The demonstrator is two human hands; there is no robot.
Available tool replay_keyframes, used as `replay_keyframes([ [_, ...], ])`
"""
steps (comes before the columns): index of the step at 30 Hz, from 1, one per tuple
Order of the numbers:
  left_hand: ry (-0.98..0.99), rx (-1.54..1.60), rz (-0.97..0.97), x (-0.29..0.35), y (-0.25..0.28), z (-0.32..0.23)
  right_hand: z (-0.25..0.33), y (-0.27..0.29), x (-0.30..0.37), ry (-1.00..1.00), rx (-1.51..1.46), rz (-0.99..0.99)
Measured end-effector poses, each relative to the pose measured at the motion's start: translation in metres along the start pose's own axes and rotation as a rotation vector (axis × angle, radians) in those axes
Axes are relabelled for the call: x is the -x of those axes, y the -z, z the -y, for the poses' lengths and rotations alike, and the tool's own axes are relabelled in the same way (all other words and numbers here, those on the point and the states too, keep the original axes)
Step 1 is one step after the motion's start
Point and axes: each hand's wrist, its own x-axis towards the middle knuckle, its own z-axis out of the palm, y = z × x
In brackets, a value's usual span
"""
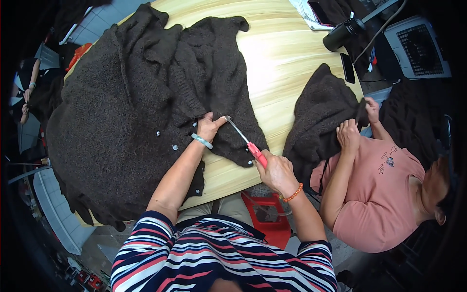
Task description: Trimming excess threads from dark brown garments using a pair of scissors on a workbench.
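Note:
A large dark brown knitted cardigan (112, 97) with several shiny round buttons (175, 147) lies spread over the table. My left hand (209, 127), with a pale green bangle (202, 141) at its wrist, pinches the knit near the garment's middle. In my right hand (278, 174) is a thin metal-shafted tool with a red handle (256, 153); its exact kind is unclear. The metal tip reaches up to the left thumb and fingertips at the knit. An orange bead bracelet (293, 193) circles my right wrist.
At right a co-worker in a pink shirt (379, 180) holds another dark knitted piece (318, 107). A black bottle (343, 35) and a phone (347, 67) are by the far right edge of the pale wooden table (272, 58). Below stands a red stool (268, 224).

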Motion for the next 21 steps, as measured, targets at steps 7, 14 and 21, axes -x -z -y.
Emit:
replay_keyframes([
  [7,-0.049,0.398,-0.022,-0.023,-0.027,-0.041,-0.013,-0.006,0.01,-0.022,-0.053,-0.046],
  [14,-0.17,0.194,-0.072,-0.06,-0.027,-0.041,-0.001,0.008,-0.018,-0.028,-0.039,-0.123],
  [21,-0.146,0.228,-0.114,-0.053,-0.021,-0.027,0.007,0.023,-0.058,0.021,0.042,-0.042],
])
